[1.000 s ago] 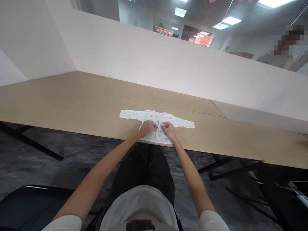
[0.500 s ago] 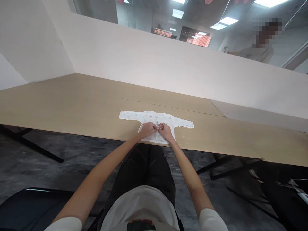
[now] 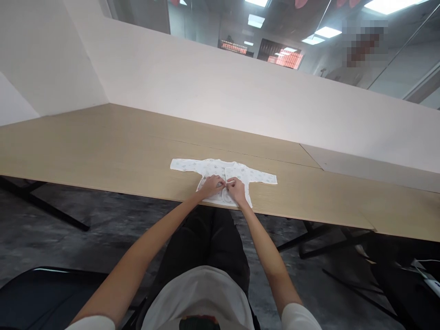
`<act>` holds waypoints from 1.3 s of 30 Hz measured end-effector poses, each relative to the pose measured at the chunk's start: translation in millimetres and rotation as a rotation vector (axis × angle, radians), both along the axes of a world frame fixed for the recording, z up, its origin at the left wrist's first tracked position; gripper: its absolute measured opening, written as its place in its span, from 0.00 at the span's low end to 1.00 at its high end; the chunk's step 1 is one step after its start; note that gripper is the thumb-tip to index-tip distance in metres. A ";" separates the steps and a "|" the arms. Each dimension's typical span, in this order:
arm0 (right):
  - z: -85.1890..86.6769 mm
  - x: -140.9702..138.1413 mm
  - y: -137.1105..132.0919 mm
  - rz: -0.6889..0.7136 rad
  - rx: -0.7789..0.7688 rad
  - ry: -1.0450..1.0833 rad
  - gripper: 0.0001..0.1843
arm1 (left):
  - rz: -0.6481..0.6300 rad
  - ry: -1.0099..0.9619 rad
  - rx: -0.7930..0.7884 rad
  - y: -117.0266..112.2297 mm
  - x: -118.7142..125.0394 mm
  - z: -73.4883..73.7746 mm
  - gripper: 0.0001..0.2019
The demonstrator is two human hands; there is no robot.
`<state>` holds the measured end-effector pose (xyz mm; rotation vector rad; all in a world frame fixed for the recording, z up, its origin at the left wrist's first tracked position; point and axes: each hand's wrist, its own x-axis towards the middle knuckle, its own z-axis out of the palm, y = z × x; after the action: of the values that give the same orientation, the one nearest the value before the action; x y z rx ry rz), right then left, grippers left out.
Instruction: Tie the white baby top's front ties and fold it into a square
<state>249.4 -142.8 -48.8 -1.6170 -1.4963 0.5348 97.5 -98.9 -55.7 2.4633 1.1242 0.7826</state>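
Note:
A small white baby shirt (image 3: 240, 172) with a faint print lies flat on the table, its sleeves spread to both sides and its lower hem by the front edge. My left hand (image 3: 212, 186) pinches the shirt at its middle front opening, fingers bent together. Opposite it, my right hand (image 3: 235, 189) pinches the other side of the same opening. The fingertips of both hands almost meet there. Whatever small fastening may lie between them is too small to make out.
The long wooden table (image 3: 103, 146) runs across the view against a white partition (image 3: 213, 96). A black chair (image 3: 51, 293) stands at lower left, and dark seating (image 3: 395, 284) at lower right. Behind the glass above the partition is a blurred person (image 3: 360, 50).
My hands stay at the shirt's front opening with only slight finger movement. The person behind the glass has shifted left.

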 end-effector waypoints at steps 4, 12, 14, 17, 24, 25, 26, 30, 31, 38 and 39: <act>-1.4 0.2 2.9 0.023 -0.002 0.024 0.05 | -0.039 -0.061 -0.036 2.2 -0.5 0.3 0.10; 0.3 28.4 12.3 0.111 -0.132 0.120 0.11 | 0.034 -0.156 -0.079 -1.4 -5.0 4.8 0.11; 0.5 36.1 12.5 0.071 -0.142 0.057 0.14 | 0.098 -0.102 -0.050 -3.6 -4.6 3.4 0.12; 1.0 35.8 20.1 0.019 -0.133 -0.084 0.16 | 0.161 0.015 -0.025 -2.2 -2.1 1.8 0.12; 9.0 -5.3 76.3 -0.117 -0.107 -0.277 0.13 | 0.234 0.092 -0.149 42.5 9.4 22.0 0.13; 10.0 -9.4 83.6 -0.151 -0.132 -0.292 0.12 | 0.276 0.088 -0.156 50.2 12.2 25.0 0.14; 10.4 -12.0 89.5 -0.179 -0.154 -0.304 0.11 | 0.317 0.078 -0.162 57.1 15.4 26.8 0.14; 4.4 -10.5 99.3 -0.212 -0.130 -0.291 0.02 | 0.400 0.011 -0.182 72.8 29.7 23.0 0.17; 1.5 -8.3 98.8 -0.219 -0.106 -0.270 0.03 | 0.399 0.008 -0.164 74.1 33.2 20.2 0.17; -9.0 3.5 89.5 -0.213 -0.009 -0.218 0.11 | 0.423 0.040 -0.002 73.5 47.9 3.1 0.15; -8.7 3.7 89.1 -0.207 -0.010 -0.223 0.12 | 0.428 0.046 0.000 73.0 48.3 2.1 0.15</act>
<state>253.1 -53.7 -57.4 -1.8629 -1.4627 0.2531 145.9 -25.9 -53.6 2.2758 1.6995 0.8397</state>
